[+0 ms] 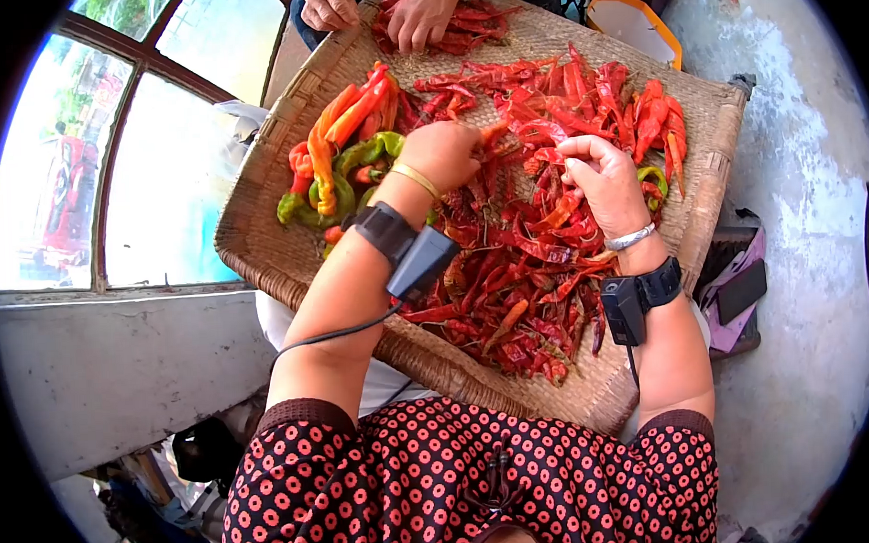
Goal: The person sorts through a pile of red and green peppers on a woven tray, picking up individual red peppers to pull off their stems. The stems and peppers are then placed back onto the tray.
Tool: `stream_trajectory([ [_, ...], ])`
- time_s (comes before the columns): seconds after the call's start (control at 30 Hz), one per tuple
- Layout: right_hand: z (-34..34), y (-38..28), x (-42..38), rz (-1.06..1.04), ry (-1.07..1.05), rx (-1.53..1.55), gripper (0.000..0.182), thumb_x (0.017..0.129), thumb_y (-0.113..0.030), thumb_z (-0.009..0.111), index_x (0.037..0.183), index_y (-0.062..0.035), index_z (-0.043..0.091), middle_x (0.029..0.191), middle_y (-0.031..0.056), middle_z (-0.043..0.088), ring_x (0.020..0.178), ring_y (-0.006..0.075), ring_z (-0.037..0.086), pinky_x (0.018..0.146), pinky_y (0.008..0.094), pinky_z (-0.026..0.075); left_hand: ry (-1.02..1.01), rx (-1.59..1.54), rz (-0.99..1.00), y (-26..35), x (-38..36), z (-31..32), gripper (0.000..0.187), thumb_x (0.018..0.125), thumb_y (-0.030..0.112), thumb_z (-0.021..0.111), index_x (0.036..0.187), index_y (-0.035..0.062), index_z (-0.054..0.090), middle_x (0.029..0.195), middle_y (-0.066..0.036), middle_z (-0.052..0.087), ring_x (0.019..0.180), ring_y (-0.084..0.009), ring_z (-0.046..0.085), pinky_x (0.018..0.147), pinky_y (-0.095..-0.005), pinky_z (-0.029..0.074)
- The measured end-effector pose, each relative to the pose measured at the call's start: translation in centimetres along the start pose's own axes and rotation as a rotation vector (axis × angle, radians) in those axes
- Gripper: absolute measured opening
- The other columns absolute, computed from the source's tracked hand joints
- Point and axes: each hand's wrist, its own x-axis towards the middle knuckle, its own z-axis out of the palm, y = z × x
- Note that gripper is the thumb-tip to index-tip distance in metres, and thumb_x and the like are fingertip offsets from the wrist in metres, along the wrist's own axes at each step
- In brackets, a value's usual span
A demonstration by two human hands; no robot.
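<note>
A big pile of red dried chili peppers [511, 259] covers much of a woven basket tray [592, 386]. My left hand [440, 158] is closed over the middle of the pile, with an orange-red chili pepper [493, 133] poking out at its fingers; the fingertips are partly hidden. To the right, my right hand [606, 184] pinches a red chili pepper [548, 156] between thumb and forefinger, just above the heap. Fresh orange peppers [338, 122] and green peppers [322, 201] lie left of my left hand.
At the tray's far side, another person's hand [424, 18] touches a smaller batch of red chilies [478, 21]; their other hand [329, 5] is at the rim. A window [152, 138] is on the left. A pink bag [741, 289] lies beyond the tray's right edge.
</note>
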Motion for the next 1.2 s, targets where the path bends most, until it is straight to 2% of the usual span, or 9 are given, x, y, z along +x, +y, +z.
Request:
stream_trajectory([
  [0.3,0.1,-0.3,-0.1,0.025,-0.022,-0.028,0.015,0.081,-0.001,0.052,0.093,-0.0001,0.061,0.075,0.0001,0.060,0.066,0.0049,0.055,0.060,0.0194,0.045,0.093,-1.019,-0.190,-3.4,-0.3,-3.8,0.029,0.081,0.007,0.063,0.110,0.0039,0.060,0.079,0.000,0.063,0.066,-0.0063,0.054,0.060,-0.0211,0.046],
  [0.37,0.1,-0.3,-0.1,0.019,-0.023,-0.031,0.015,0.081,-0.001,0.052,0.093,0.0000,0.061,0.075,0.0000,0.060,0.066,0.0048,0.055,0.059,0.0193,0.045,0.319,-1.146,-0.343,-4.3,-0.2,-4.3,0.027,0.081,0.010,0.064,0.106,0.0030,0.060,0.089,-0.002,0.062,0.074,-0.0102,0.057,0.065,-0.0222,0.048],
  [0.43,0.3,-0.3,-0.2,0.015,-0.024,-0.011,0.015,0.081,-0.002,0.052,0.093,-0.0001,0.061,0.075,-0.0002,0.060,0.065,0.0045,0.054,0.058,0.0188,0.044,0.845,-0.532,-0.245,-6.0,0.8,-2.9,0.028,0.079,0.013,0.066,0.105,0.0027,0.061,0.089,-0.005,0.062,0.076,-0.0129,0.058,0.067,-0.0240,0.049],
  [0.53,0.3,0.0,-0.1,0.002,-0.045,-0.047,0.016,0.080,-0.002,0.053,0.093,-0.0002,0.061,0.076,-0.0001,0.060,0.065,0.0042,0.054,0.057,0.0186,0.044,0.795,-0.351,-0.108,-4.7,0.6,-2.5,0.032,0.074,0.017,0.067,0.103,0.0032,0.061,0.083,-0.013,0.063,0.075,-0.0255,0.060,0.071,-0.0343,0.049],
  [0.63,0.4,-0.1,-0.1,0.072,-0.092,-0.033,0.016,0.081,-0.004,0.053,0.094,-0.0009,0.061,0.076,0.0000,0.060,0.065,0.0040,0.054,0.056,0.0189,0.044,0.319,-0.667,0.095,-1.2,0.3,-1.8,0.033,0.076,0.010,0.067,0.108,0.0046,0.059,0.099,-0.008,0.062,0.076,-0.0131,0.061,0.066,-0.0247,0.049],
  [0.73,0.4,-0.8,-0.5,0.072,-0.143,0.001,0.017,0.081,-0.004,0.052,0.095,-0.0017,0.062,0.076,-0.0002,0.060,0.063,0.0039,0.053,0.054,0.0185,0.043,0.303,-0.591,0.424,1.0,0.2,-1.1,0.031,0.077,0.005,0.062,0.108,0.0041,0.059,0.081,-0.004,0.064,0.071,-0.0085,0.059,0.063,-0.0232,0.049],
  [0.87,0.5,-0.9,-0.6,0.058,-0.187,0.078,0.018,0.083,-0.005,0.050,0.097,-0.0026,0.061,0.076,-0.0006,0.059,0.061,0.0041,0.053,0.053,0.0181,0.043,-0.052,-0.775,0.222,1.6,-0.1,-0.7,0.025,0.077,0.008,0.063,0.101,0.0028,0.062,0.077,-0.005,0.064,0.069,-0.0081,0.058,0.064,-0.0247,0.048],
  [1.13,-0.2,-0.5,-0.4,0.120,-0.273,0.037,0.025,0.085,-0.012,0.047,0.106,-0.0022,0.057,0.084,0.0006,0.058,0.063,0.0049,0.054,0.054,0.0190,0.044,-0.016,-0.715,0.006,-1.6,-0.3,-2.8,0.016,0.080,0.010,0.061,0.093,0.0014,0.064,0.071,-0.003,0.061,0.065,-0.0084,0.057,0.060,-0.0243,0.047],
  [1.2,-0.3,-0.3,-0.3,0.131,-0.274,0.017,0.025,0.085,-0.012,0.048,0.106,-0.0018,0.057,0.084,0.0006,0.058,0.063,0.0051,0.054,0.054,0.0191,0.044,0.222,-0.939,-0.168,-2.7,0.0,-3.0,0.023,0.081,0.011,0.061,0.100,-0.0019,0.061,0.077,-0.004,0.061,0.072,-0.0089,0.058,0.063,-0.0241,0.047],
])
